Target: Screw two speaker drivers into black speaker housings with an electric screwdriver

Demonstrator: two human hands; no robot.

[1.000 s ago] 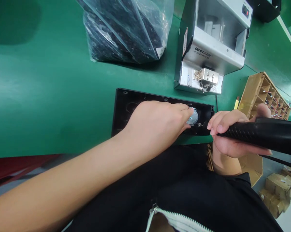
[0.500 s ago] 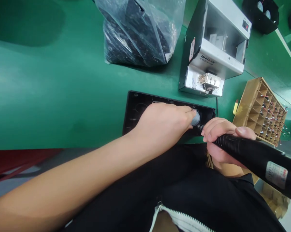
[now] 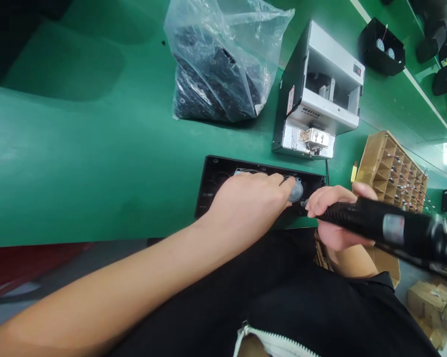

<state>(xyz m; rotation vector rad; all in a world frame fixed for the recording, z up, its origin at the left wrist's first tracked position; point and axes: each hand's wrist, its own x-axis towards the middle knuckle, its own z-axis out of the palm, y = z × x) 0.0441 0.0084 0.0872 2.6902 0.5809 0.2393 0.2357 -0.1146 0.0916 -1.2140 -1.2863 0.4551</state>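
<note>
A long black plastic housing (image 3: 220,168) lies by the table's front edge, with round silver speakers inside. My left hand (image 3: 251,198) reaches over the housing, its fingers curled down and closed at the edge of the right-hand speaker (image 3: 295,191). The fingertips are partly hidden behind the hand. My right hand (image 3: 335,208) is wrapped around a black electric screwdriver (image 3: 372,222), which slants across to the right. Its tip points into the housing's right end, beside that speaker.
A clear plastic bag of black parts (image 3: 223,74) sits behind the housing. Right of it stands a silver WEIXIN machine (image 3: 316,99). A divided cardboard box (image 3: 374,158) with wired parts and a yellow-handled item (image 3: 354,172) are farther right. Another black housing (image 3: 381,47) is at the back.
The view has shifted, so the table items appear lower. The screwdriver's rear end has swung up and lies flatter. Both hands stay at the housing.
</note>
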